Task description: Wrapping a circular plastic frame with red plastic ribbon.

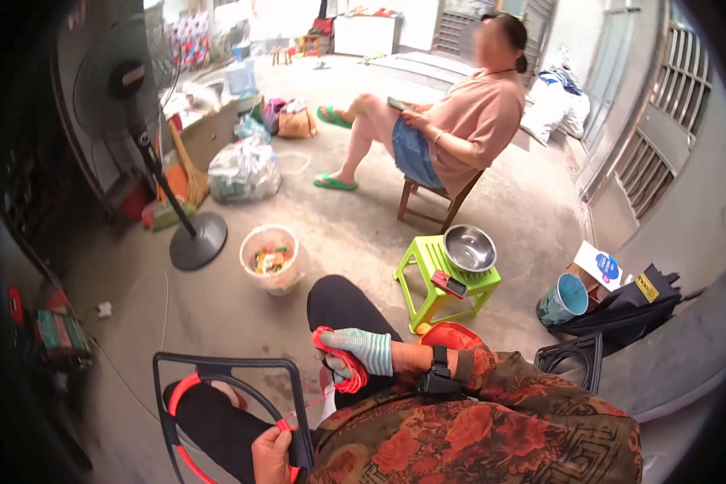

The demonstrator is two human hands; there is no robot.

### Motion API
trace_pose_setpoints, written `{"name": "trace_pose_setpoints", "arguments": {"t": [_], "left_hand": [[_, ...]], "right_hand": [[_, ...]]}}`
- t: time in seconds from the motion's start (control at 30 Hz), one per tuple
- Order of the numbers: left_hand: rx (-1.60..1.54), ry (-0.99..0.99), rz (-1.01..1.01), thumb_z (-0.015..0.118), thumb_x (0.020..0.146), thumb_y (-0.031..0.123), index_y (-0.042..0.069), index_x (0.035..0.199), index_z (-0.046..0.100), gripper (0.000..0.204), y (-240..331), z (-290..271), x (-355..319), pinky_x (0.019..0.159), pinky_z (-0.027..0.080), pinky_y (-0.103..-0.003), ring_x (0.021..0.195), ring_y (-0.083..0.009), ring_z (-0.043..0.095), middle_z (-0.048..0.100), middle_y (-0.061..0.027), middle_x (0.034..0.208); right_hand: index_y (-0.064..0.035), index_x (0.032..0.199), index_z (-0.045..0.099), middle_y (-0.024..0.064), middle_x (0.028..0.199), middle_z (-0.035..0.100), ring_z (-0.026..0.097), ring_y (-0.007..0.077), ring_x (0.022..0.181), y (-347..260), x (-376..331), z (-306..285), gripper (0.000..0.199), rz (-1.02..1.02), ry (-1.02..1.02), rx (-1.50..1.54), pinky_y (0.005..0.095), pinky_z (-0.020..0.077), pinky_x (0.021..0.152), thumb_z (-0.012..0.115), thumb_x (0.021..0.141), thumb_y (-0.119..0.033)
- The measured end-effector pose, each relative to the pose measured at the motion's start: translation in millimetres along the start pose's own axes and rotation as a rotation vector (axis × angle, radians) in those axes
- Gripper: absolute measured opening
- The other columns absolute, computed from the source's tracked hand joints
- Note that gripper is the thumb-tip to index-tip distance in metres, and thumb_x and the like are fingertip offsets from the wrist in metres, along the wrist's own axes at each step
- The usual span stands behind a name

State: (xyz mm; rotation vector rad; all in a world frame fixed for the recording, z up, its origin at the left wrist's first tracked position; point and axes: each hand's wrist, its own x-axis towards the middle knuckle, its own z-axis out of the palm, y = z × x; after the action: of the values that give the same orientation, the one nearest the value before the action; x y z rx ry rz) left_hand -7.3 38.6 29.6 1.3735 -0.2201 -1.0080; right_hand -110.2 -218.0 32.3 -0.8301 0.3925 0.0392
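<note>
My right hand (356, 352), in a striped green-and-white glove, is shut on a bundle of red cord (340, 377) wound around it, above my black-clad knee. A thin red strand runs from it down to my left hand (272, 456), which is bare. That hand pinches the red cord against the right bar of a black rectangular frame (217, 367) lying over my lap. A red curved strip (179, 395) runs along the inside of the frame. A black band sits on my right wrist (437, 373).
A green plastic stool (427, 284) holds a steel bowl (469, 248) and a small red-and-black object. A white bucket (270, 260), a standing fan (197, 242), a tipped blue cup (563, 298), a second black frame (573, 352) and a person on a wooden chair (443, 129) are around.
</note>
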Motion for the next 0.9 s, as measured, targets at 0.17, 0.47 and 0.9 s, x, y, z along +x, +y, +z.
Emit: {"name": "trace_pose_setpoints", "arguments": {"t": [0.17, 0.47, 0.9], "left_hand": [[-0.076, 0.059, -0.085, 0.062, 0.084, 0.012, 0.004, 0.081, 0.06, 0.009, 17, 17, -22, 0.043, 0.038, -0.02, 0.049, -0.0069, 0.048, 0.054, 0.0011, 0.062], [-0.182, 0.046, -0.029, 0.061, 0.083, 0.007, 0.003, 0.09, 0.06, 0.008, 18, 23, -15, 0.055, 0.047, -0.022, 0.06, -0.0112, 0.057, 0.06, -0.003, 0.071], [0.054, 0.054, 0.081, 0.061, 0.084, 0.01, 0.0, 0.094, 0.06, 0.015, 9, 15, -7, 0.063, 0.044, -0.02, 0.071, -0.0086, 0.056, 0.061, -0.0022, 0.08]], "right_hand": [[-0.006, 0.089, 0.057, 0.0008, 0.056, 0.053, 0.051, 0.0112, 0.044, -3, -19, -2, 0.039, -0.02, 0.078, -0.07, 0.0241, 0.0448, 0.044, 0.056, 0.086, -0.045], [-0.0051, 0.09, 0.054, -0.0003, 0.054, 0.051, 0.051, 0.0111, 0.044, 3, -14, -4, 0.04, -0.051, 0.031, 0.041, 0.0233, 0.0446, 0.043, 0.054, 0.088, -0.045], [-0.0069, 0.09, 0.056, -0.0013, 0.056, 0.049, 0.05, 0.0093, 0.045, 4, -19, 2, 0.04, -0.062, 0.048, -0.029, 0.0232, 0.0457, 0.045, 0.056, 0.086, -0.046]]}}
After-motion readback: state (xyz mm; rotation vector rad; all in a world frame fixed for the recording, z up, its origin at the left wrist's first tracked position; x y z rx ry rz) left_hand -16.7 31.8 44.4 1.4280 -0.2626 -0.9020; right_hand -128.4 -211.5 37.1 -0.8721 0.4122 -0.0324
